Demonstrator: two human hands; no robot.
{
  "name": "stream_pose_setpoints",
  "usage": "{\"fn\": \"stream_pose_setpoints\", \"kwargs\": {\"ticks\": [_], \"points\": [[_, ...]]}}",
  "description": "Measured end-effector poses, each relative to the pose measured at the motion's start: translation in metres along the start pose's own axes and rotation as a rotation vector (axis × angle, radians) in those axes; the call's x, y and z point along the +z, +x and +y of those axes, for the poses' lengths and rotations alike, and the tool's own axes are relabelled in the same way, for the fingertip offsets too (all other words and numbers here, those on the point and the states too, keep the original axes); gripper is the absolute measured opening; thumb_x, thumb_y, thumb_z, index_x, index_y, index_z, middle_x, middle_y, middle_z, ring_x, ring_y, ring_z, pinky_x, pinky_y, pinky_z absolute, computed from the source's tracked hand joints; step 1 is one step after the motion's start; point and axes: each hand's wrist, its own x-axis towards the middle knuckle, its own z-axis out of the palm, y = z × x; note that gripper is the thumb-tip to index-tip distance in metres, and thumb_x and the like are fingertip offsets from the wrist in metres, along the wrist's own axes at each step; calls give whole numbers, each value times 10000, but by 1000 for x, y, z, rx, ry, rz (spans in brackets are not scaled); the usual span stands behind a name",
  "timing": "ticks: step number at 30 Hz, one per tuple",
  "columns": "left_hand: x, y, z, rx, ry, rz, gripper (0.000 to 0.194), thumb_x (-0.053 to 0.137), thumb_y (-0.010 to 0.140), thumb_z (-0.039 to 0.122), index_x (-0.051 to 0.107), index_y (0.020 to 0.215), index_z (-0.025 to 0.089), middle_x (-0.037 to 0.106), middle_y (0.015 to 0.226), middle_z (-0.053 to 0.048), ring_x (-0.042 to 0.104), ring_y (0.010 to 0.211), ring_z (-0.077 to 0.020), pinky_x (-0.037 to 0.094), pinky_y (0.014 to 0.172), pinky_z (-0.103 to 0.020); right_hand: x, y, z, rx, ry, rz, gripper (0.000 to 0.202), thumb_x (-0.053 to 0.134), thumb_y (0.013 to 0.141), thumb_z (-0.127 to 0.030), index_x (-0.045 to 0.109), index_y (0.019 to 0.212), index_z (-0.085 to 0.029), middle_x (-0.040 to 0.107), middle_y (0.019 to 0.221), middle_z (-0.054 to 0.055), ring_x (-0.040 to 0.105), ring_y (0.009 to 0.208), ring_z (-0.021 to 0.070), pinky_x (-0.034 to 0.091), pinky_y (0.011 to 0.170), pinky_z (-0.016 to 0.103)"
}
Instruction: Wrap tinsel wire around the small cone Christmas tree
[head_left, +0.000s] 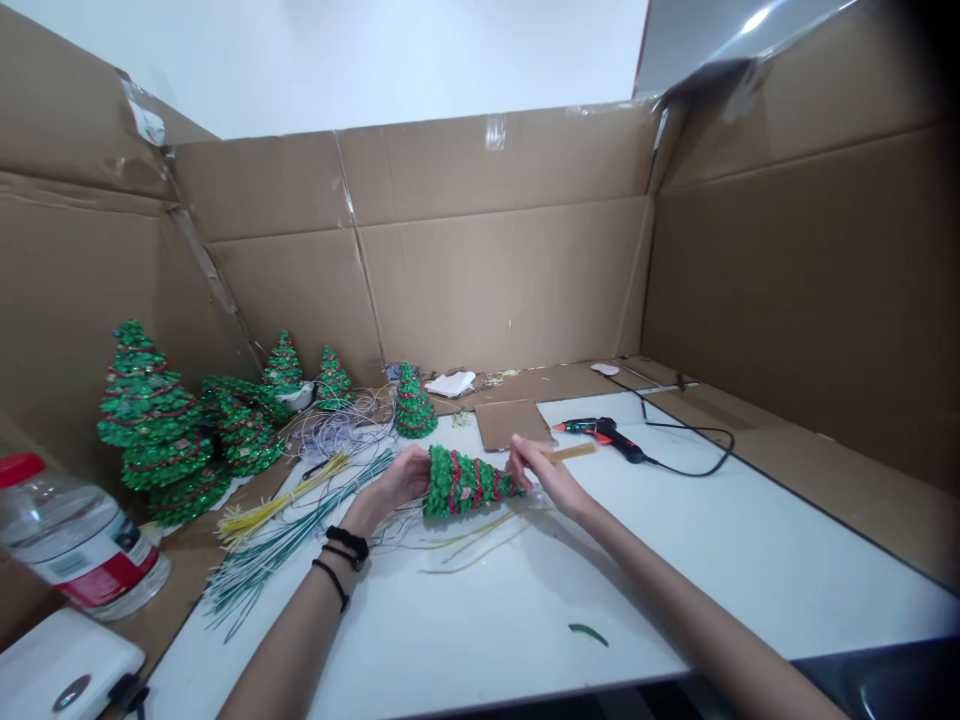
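A small green Christmas tree [469, 482] with red garland lies on its side in front of me, its tip pointing right. Around its wide base are the fingers of my left hand [397, 480], closed on it. My right hand [546, 475] is closed at the tip, fingertips pinched there; whatever small item may be between them is hidden. An amber stick [574, 453] shows just beyond my right hand, and I cannot tell whether the hand holds it. Thin yellow wires [469, 540] lie under and in front of the tree.
Green wire bundles [300, 540] and yellow ones [285, 505] lie left. A glue gun [607, 437] with a cord is at right, beside a cardboard piece [510, 425]. Finished trees [150, 410], a water bottle [82, 545] and a white device [64, 665] line the left. Cardboard walls [495, 270] enclose the table.
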Motion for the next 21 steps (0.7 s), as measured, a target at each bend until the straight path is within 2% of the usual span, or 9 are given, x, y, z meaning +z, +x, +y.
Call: {"fn": "stream_pose_setpoints", "kwargs": {"ticks": [4,8,14,21], "points": [[2,-7,3,-15,-26,-75,531,442,758,581,658,868,108,697,904,-117,594,966,-241,398,886,-307,4,-5,-9,-25,-117,-87,554,398,846,-586,479,453,-204,503,455,11,502,530,152,422,659,305],[2,-7,2,5,34,-87,632,466,734,663,642,986,111,676,1033,-119,547,1083,-250,359,957,-314,4,-7,-14,-19,-155,-100,567,371,848,-592,532,474,-198,537,498,28,520,580,168,407,655,306],[4,-4,-1,23,84,-83,658,500,706,687,634,1020,125,651,1091,-101,526,1098,-248,352,966,-321,6,-8,-11,26,-187,-121,577,361,847,-594,558,484,-191,544,513,37,520,583,173,397,634,306],[11,-6,2,44,99,-54,539,472,785,592,619,1042,142,656,1060,-91,521,1101,-247,347,986,-363,6,-8,-6,28,-216,-126,596,339,856,-607,569,504,-185,549,522,38,528,582,166,393,603,291]]}}
